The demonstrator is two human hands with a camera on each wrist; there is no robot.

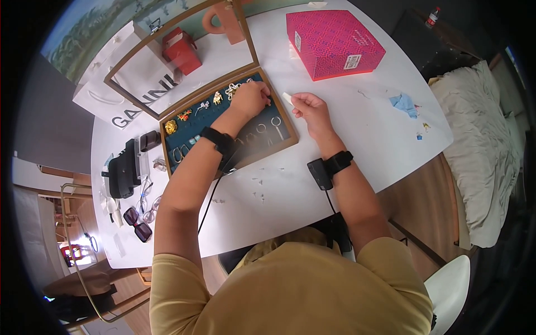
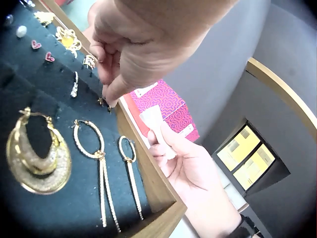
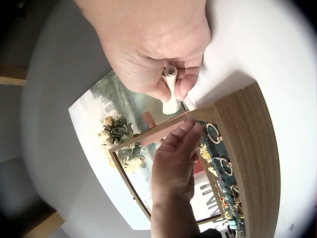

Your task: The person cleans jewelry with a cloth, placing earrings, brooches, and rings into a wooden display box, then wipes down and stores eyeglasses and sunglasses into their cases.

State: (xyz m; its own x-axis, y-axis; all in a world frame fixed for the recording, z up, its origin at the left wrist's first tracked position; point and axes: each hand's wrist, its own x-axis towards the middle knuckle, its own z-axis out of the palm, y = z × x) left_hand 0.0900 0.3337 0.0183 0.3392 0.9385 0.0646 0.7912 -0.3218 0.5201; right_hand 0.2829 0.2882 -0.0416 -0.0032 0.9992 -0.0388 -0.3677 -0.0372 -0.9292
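Note:
A wooden jewellery tray (image 1: 286,140) with dark teal lining lies open on the white table (image 1: 346,145). My left hand (image 1: 251,97) reaches into its far right corner. There the fingertips (image 2: 110,91) pinch a small stud earring (image 2: 103,102) on the lining. Gold hoop earrings (image 2: 37,153) and long drop earrings (image 2: 101,171) lie nearer the tray's front edge. My right hand (image 1: 308,109) hovers just right of the tray and grips a small white paper piece (image 1: 287,99), seen also as the paper piece (image 3: 171,94) between thumb and fingers.
The tray's glass lid (image 1: 184,56) stands open behind it, over a white lettered bag (image 1: 125,114) and a red box (image 1: 182,51). A pink box (image 1: 334,42) sits at the back right. A black device (image 1: 123,170), glasses (image 1: 139,223) and a blue scrap (image 1: 403,104) lie around.

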